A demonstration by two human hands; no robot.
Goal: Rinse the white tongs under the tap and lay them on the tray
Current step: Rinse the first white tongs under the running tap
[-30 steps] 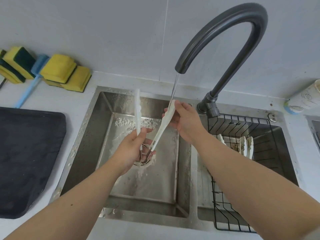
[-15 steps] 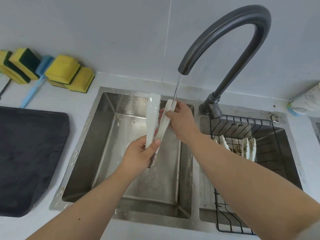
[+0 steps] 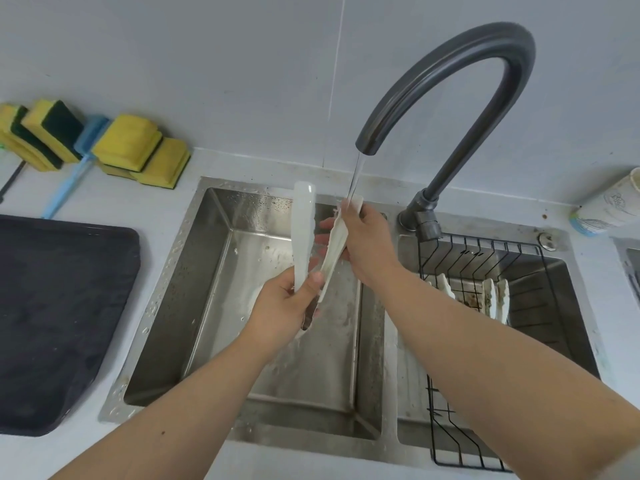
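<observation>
**Tongs turned broadside under the running tap**

Since a second ago the white tongs (image 3: pixel 303 233) have been rolled, so the left-side arm now shows its broad face instead of its thin edge. The two arms have drawn closer, and the left hand (image 3: pixel 287 299) has come up from low over the drain. Across the last half second almost nothing shifts.

The steel sink (image 3: pixel 194 289) is set into the pale counter (image 3: pixel 156 202). The dark tray (image 3: pixel 62 323) lies well apart to its left, and the tongs are not yet on it. The grey tap (image 3: pixel 516 64) arches over the left basin and runs a thin water stream (image 3: pixel 355 178).

The left hand curls round the hinge end, thumb pressed across the broad arm. The right hand (image 3: pixel 367 237) pinches the other arm near its tip, thumb on top and fingers (image 3: pixel 323 224) beneath, right where the stream lands. The tongs are held up over the left basin, tips upward.

The rinse looks to be midway. Only the right-side arm meets the water; the broad arm stands just beside the stream and the hinge is covered by the palm, so both could go to the tray unrinsed. Wet, smooth plastic may slip from a light pinch. The long carry to the tray would drip across the counter.

The paper cup (image 3: pixel 609 206) at the right carries a faint print above a blue band, too blurred to read. No other writing shows.
</observation>
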